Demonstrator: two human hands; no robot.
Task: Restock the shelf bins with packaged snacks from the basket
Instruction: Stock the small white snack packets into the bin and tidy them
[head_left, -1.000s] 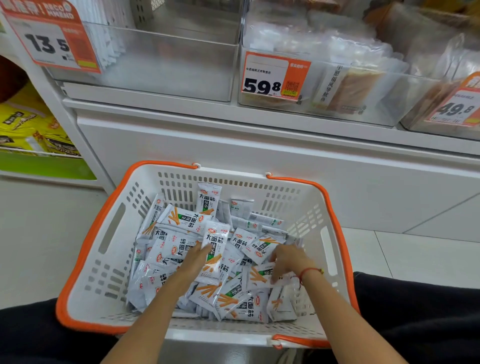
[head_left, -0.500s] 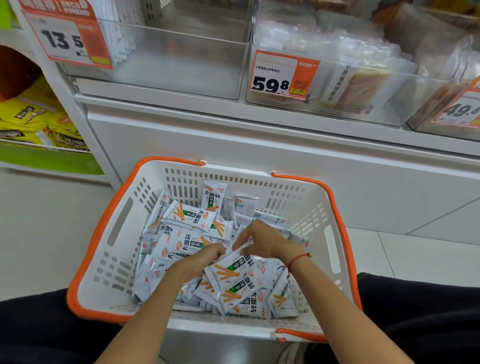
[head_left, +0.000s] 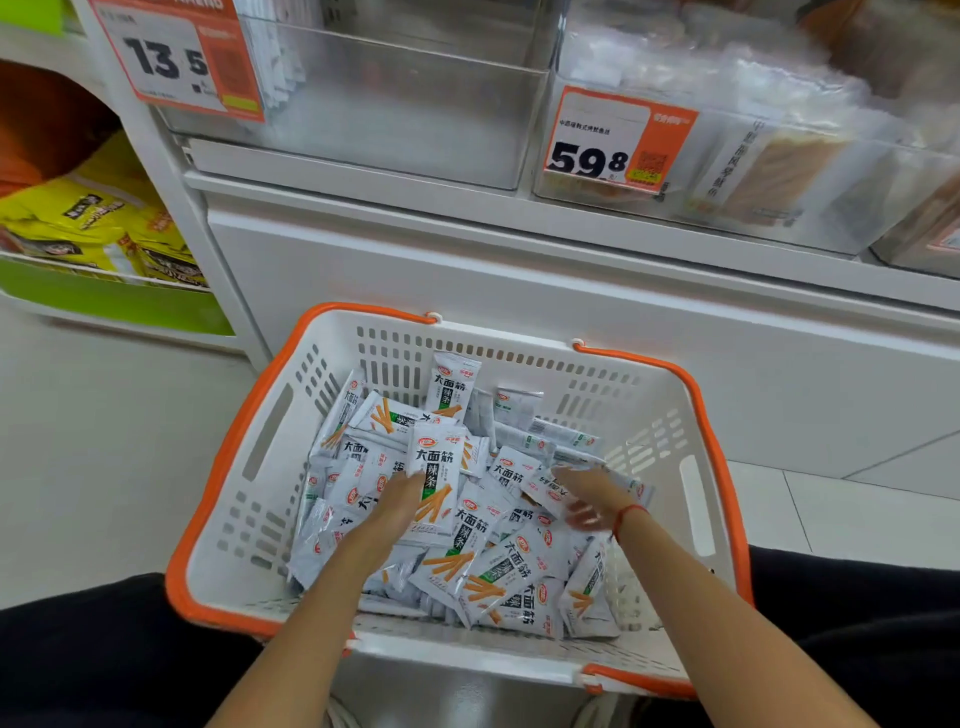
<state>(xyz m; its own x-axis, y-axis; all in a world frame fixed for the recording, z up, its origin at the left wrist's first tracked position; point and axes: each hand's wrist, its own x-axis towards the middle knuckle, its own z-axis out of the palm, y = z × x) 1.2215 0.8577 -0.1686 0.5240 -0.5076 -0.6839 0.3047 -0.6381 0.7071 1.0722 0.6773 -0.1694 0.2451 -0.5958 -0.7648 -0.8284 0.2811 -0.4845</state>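
the snack packets (head_left: 467, 519) lie heaped in the white basket (head_left: 270, 499) with the orange rim, which sits on the floor between the person's knees, right below the shelf. one packet (head_left: 435, 483) stands up out of the heap, its long axis running near to far, label facing the camera. the left hand (head_left: 387, 512) is on it from the left and underneath, fingers tucked behind the pack so it seems to be grasping that packet, though the fingertips are hidden. the right hand (head_left: 589, 496) is blurred, palm turned inward among the packets on the right of the heap; whether its grip has closed on one i cannot tell.

the clear bin (head_left: 410, 130) with the 13.5 tag (head_left: 176, 60) sits up and ahead, a little left of the basket, with only a few white packs at its left end. so the lift goes up and forward, and the left hand is the nearer one to that bin. the neighbouring bin (head_left: 810, 202) with the 59.8 tag holds different, clear-wrapped goods.
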